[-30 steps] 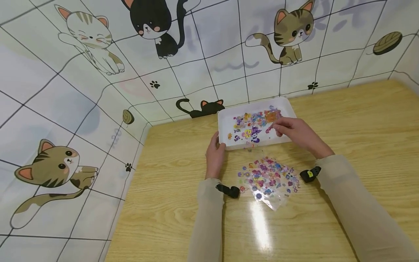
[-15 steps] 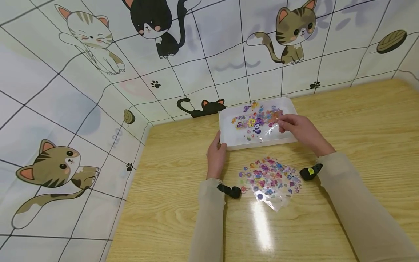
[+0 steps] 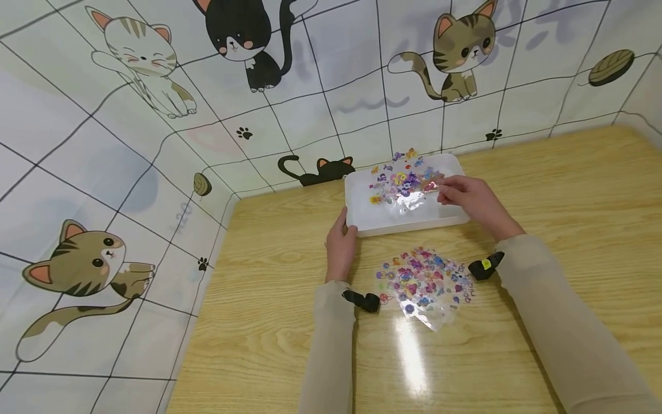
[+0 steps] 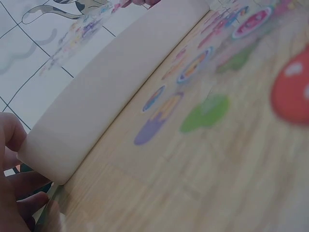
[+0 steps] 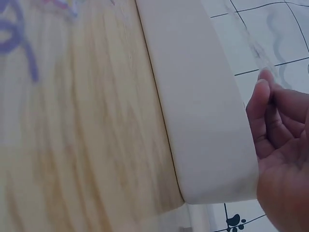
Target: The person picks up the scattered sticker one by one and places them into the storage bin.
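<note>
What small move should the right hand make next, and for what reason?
Probably the right hand should lower the clear sticker sheet into the white tray: it pinches the sheet above the tray, while the left hand holds the tray's side.

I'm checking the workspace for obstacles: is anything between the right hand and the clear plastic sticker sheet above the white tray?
Nothing visible stands between them: the bare right hand pinches the right edge of the clear plastic sheet with multicoloured stickers, above the white rectangular tray. Well aside, the left hand holds the tray's left end.
</note>
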Motion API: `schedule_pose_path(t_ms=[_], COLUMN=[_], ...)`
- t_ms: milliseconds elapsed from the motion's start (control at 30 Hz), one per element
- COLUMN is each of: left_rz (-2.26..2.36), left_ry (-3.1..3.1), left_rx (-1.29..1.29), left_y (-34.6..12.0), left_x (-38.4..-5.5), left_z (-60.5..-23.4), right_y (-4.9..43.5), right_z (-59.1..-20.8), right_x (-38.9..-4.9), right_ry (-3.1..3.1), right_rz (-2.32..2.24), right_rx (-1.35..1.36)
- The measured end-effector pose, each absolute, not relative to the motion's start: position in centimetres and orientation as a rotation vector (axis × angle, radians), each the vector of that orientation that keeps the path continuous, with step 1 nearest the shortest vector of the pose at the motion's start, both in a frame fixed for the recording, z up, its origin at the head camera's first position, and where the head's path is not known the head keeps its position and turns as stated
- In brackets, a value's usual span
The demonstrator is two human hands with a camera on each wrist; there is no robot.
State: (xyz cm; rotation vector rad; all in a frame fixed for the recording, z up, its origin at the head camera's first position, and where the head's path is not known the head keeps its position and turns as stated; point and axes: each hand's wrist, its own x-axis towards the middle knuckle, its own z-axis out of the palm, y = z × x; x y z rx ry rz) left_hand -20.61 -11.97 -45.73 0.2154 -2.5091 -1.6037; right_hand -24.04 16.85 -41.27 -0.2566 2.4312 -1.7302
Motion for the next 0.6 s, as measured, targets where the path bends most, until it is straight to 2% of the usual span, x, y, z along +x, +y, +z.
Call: schedule_pose_path(t_ms=[600], left_rz=[-1.587], left_ry=[-2.513], left_rx=[0.238], left_y=[-12.0], left_x=[-20.8], left_z=[-45.8], right_y=[15.7], right_z=[-40.6], right_x=[-24.4], right_ry=[2.508], right_rz=[-1.703], right_rx=[-0.006])
